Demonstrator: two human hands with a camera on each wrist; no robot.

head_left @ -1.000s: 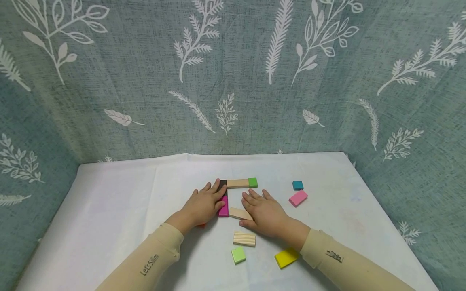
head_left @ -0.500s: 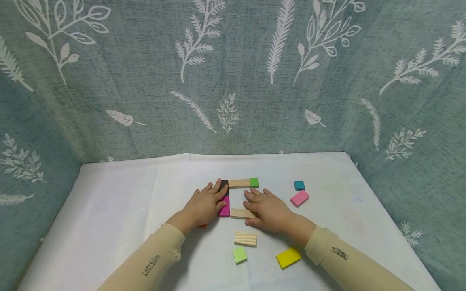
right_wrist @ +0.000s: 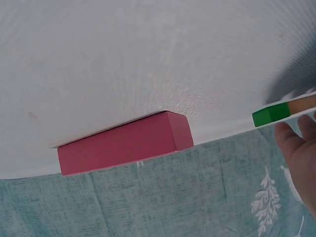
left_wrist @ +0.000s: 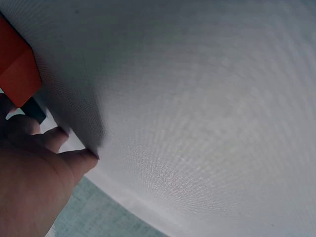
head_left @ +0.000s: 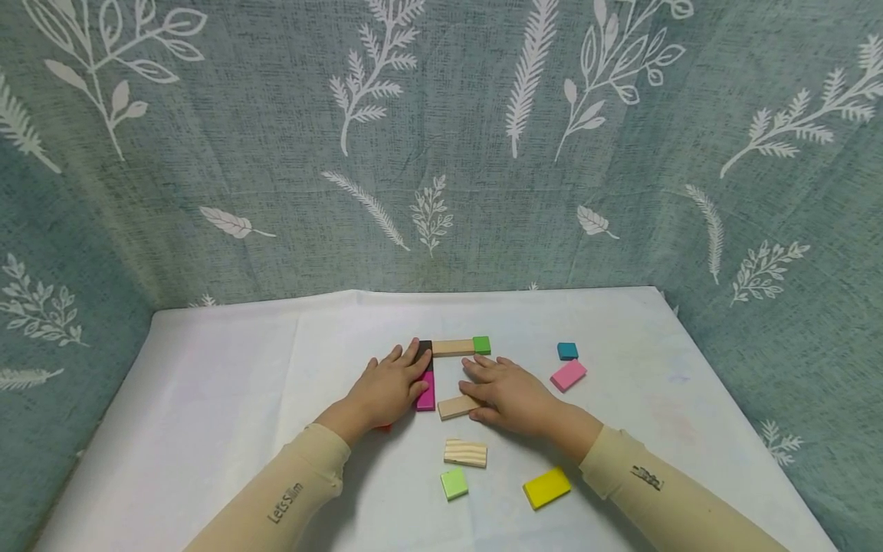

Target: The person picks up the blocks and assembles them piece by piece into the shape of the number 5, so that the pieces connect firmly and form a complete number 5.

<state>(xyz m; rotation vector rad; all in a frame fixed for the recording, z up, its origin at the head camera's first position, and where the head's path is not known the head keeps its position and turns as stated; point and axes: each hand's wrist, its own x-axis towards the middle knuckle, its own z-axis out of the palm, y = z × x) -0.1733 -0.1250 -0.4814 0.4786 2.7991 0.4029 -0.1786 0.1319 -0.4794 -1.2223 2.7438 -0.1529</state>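
My left sleeve, lower left of the head view, is pale beige, with dark "Let's Slim" lettering; my matching right sleeve, lower right, bears a dark print, perhaps lettering too.

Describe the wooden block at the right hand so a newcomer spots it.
On the white cloth, find the right hand. The plain wooden block juts out from it toward the magenta block. It lies slanted, unlike the far wooden block beside the green block, and lacks the bold grain of the near striped block.
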